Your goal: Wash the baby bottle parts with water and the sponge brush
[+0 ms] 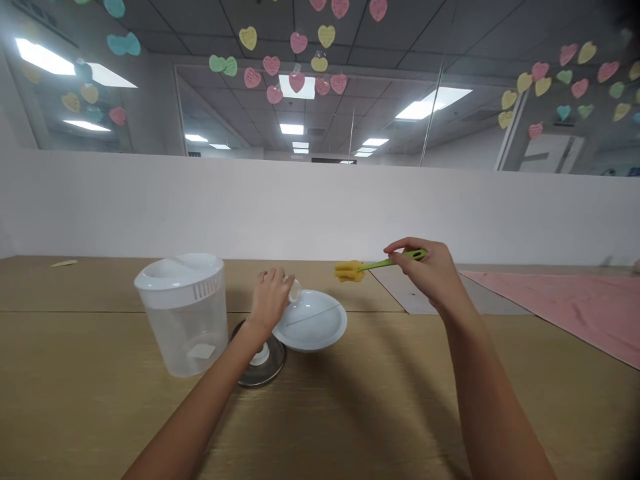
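My right hand is raised above the table, gripping the green handle of a bottle brush whose yellow sponge head points left. My left hand has its fingers closed on a small white rounded piece at the edge of a round white dish. Below my left wrist lies a round metal lid with a white knob, partly hidden by my forearm. Left of my left hand stands a clear plastic pitcher with a white lid.
The light wooden tabletop runs across the view, with a pink cloth at the right and a thin pale strip at the far left. A white wall backs the table, below glass panes with paper hearts.
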Demonstrator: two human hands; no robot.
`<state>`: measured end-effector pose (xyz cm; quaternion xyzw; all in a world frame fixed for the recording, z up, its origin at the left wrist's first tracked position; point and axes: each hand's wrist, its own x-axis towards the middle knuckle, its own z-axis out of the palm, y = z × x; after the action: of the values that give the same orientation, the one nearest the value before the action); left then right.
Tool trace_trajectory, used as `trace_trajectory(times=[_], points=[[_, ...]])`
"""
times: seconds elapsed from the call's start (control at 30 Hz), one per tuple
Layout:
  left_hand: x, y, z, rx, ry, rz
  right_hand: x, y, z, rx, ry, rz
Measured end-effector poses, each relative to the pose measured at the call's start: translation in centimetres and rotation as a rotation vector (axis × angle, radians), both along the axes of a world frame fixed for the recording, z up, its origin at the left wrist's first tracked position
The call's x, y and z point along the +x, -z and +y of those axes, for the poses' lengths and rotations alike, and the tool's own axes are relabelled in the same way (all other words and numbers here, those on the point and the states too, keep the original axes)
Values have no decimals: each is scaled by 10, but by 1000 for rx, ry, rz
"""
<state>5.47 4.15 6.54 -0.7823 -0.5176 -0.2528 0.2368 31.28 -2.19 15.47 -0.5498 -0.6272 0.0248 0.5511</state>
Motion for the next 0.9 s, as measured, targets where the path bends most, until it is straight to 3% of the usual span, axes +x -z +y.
trace_trajectory(times=[0.1,0.17,0.3,0.43,0.6,0.9], points=[[0,-3,2,-174,83,-308,-2,5,9,64,176,-95],[4,-8,0,-316,216,-536,-1,8,17,76,286,-159],[17,-20,-19,-561,481,-792,4,18,36,-37,355,-233],[32,-29,-53,-662,522,-555,6,30,52,-161,376,-335],[49,-28,-91,-641,566,-178,0,43,65,-337,359,-444],[71,-10,-111,-617,519,278,-3,66,82,-468,255,-570]])
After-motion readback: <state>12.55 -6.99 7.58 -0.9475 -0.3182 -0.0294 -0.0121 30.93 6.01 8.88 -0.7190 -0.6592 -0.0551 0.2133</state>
